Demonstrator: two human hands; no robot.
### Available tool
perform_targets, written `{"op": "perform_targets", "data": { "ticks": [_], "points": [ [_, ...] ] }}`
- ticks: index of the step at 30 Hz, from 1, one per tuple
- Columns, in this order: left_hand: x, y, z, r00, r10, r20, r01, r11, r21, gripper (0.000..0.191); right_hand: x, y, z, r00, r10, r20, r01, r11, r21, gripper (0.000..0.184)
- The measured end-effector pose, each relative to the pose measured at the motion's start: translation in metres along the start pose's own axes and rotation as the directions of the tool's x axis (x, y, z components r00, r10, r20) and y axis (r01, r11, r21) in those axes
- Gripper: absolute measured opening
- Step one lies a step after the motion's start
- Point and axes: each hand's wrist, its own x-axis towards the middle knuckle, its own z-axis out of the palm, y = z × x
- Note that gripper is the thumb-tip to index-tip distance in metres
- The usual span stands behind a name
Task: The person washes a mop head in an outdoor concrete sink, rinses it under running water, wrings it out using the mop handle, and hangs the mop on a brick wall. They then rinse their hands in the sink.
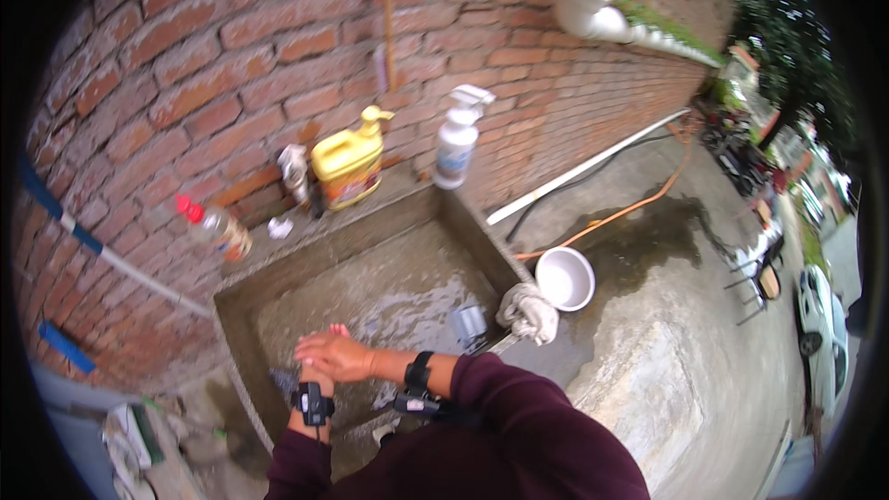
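Note:
Above a wet concrete sink (347, 243), my right hand (340, 356) lies across the back of my left hand (316, 369), which it partly covers. No object shows in either hand, and the fingers of my left hand are mostly hidden. Both wrists carry black straps with small devices. On the sink floor to the right of my hands is a clear plastic container (469, 324). Shallow water glistens around it. Near the left inner wall lies a bluish mesh-like item (283, 382), partly hidden by my left arm.
A yellow pump jug (347, 170), a white spray bottle (456, 146) and a red-capped bottle (226, 236) stand on the back ledge. A crumpled cloth (529, 312) hangs over the right rim beside a white bucket (565, 279). An orange hose (625, 210) crosses the ground.

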Motion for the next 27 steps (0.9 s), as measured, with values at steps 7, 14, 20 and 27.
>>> {"op": "perform_targets", "data": {
  "ticks": [7, 14, 20, 27],
  "points": [
    [-0.013, -0.009, 0.054, 0.854, 0.05, 0.517, -0.457, 0.545, 0.703, 0.038, 0.004, -0.015, -0.032, 0.886, 0.31, 0.344, -0.166, 0.906, -0.389, 0.04],
    [-0.106, 0.024, 0.113, 0.536, -0.25, 0.806, -0.785, -0.5, 0.366, 0.037, -0.056, 0.038, -0.075, 0.658, 0.741, -0.135, -0.691, 0.523, -0.498, 0.036],
    [-0.122, 0.012, 0.129, 0.307, -0.111, 0.945, -0.879, -0.413, 0.237, 0.051, -0.073, 0.028, -0.035, 0.803, 0.579, 0.14, -0.446, 0.74, -0.503, 0.026],
    [-0.073, 0.02, 0.071, 0.457, -0.029, 0.889, -0.784, -0.485, 0.387, 0.061, -0.03, 0.047, 0.007, 0.882, 0.308, 0.358, -0.17, 0.914, -0.367, 0.026]
  ]
}}
